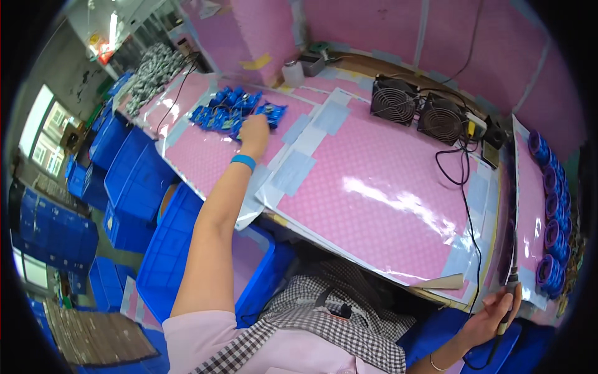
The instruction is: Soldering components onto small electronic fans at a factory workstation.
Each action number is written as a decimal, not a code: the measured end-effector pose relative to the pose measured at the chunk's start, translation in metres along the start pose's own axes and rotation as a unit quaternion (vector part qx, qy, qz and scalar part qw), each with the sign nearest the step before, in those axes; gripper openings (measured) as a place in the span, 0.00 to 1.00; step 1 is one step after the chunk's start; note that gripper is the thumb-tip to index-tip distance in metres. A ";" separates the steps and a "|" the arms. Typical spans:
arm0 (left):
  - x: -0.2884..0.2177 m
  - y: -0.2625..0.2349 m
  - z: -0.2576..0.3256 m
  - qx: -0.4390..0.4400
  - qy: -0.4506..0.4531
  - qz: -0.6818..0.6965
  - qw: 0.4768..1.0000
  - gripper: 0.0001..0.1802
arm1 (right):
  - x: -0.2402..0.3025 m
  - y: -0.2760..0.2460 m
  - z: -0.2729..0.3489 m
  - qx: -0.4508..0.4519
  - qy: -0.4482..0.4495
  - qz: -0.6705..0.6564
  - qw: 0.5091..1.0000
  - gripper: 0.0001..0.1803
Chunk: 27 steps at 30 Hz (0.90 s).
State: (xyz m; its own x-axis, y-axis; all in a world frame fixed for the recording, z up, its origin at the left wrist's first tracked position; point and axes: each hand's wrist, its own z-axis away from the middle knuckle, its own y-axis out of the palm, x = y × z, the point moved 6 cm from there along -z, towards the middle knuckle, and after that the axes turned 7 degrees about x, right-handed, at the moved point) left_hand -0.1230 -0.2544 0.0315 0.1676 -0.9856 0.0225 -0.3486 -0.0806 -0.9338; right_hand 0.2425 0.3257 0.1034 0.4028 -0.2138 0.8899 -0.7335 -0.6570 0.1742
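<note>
Stretched out to the far left of the bench, my left hand [254, 133] is down at the near edge of a heap of small blue-wrapped parts [219, 112]. Its fingers look bent together; their tips, and whatever is between them, are hidden. A blue band circles that wrist. At the lower right, my right hand [493, 313] is closed around a soldering iron [506, 306], whose thin metal end points up and away. A black cord runs from its handle.
Two black fans [395, 100] stand at the back of the pink-covered bench [367, 181], with a black cable [466, 187] trailing forward. Several purple-blue wire coils [550, 234] line the right side. Blue crates [165, 249] stand left. A white bottle [293, 73] is behind.
</note>
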 end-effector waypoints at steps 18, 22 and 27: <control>-0.133 -0.046 0.191 0.331 -0.083 0.880 0.331 0.22 | -0.025 -0.135 -0.161 -0.117 -0.158 0.499 0.844 0.26; -0.163 -0.053 0.227 0.434 -0.012 0.891 0.135 0.21 | -0.050 -0.138 -0.151 -0.219 -0.121 0.514 0.821 0.19; -0.164 -0.064 0.245 0.464 -0.108 0.866 0.153 0.20 | 0.006 -0.027 -0.084 -0.105 -0.229 0.408 0.878 0.16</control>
State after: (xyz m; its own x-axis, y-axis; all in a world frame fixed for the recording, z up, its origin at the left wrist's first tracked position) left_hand 0.0982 -0.0511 0.0001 0.6267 0.6258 -0.4644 0.2211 0.4287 0.8760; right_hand 0.2188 0.4031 0.1390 -0.1603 -0.8508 0.5005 -0.9453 -0.0136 -0.3260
